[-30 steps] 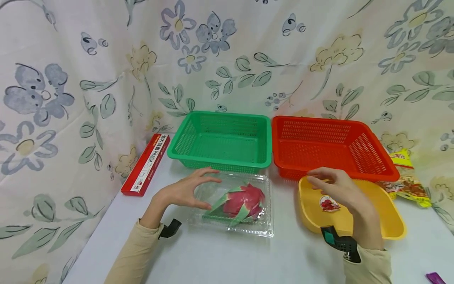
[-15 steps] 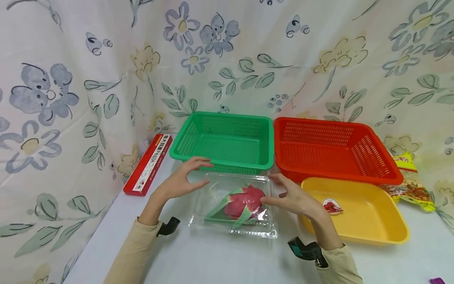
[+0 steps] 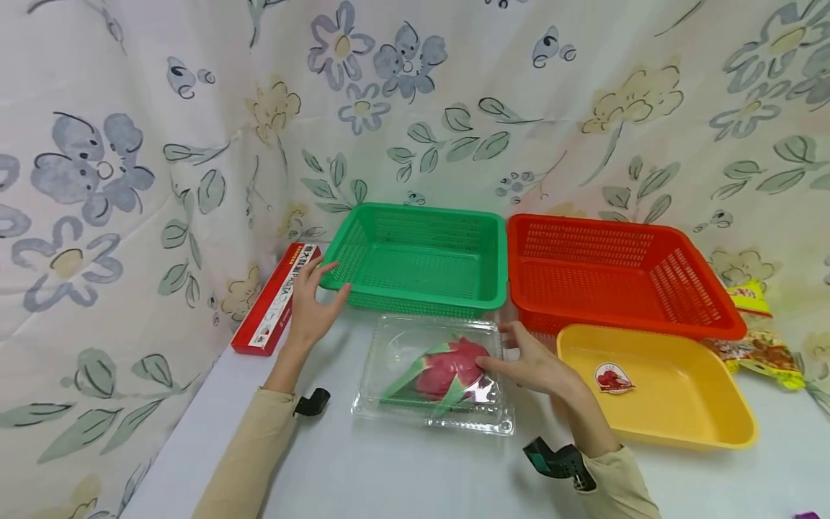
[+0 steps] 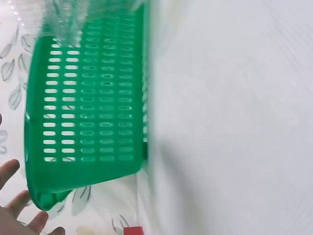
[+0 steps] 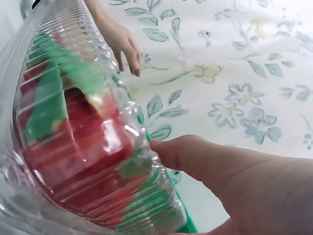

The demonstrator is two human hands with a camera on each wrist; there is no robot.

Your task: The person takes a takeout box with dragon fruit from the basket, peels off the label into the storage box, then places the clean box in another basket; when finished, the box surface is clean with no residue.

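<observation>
A clear plastic box (image 3: 403, 344) lies on the white table with a pink dragon fruit (image 3: 447, 375) with green leaves inside it. My right hand (image 3: 537, 364) grips the box's right side; in the right wrist view its thumb (image 5: 188, 152) presses on the box's ribbed edge, while the other fingers are mostly hidden. The left hand (image 3: 313, 306) is raised with spread fingers beside the front left corner of the green basket (image 3: 421, 303), holding nothing. Fingertips (image 4: 19, 201) show near the basket's corner in the left wrist view; whether they touch it, I cannot tell.
Right of the green basket stands a red basket (image 3: 622, 321). In front of that is a yellow tray (image 3: 687, 375) bearing a round sticker (image 3: 612, 378). A yellow food packet (image 3: 755, 335) lies at far right, a red pasta box (image 3: 275, 299) at left. A floral curtain (image 3: 454, 94) hangs behind.
My right hand has come left from over the yellow tray and taken hold of the clear box's right side. The left hand has moved from the box to the green basket's left corner.
</observation>
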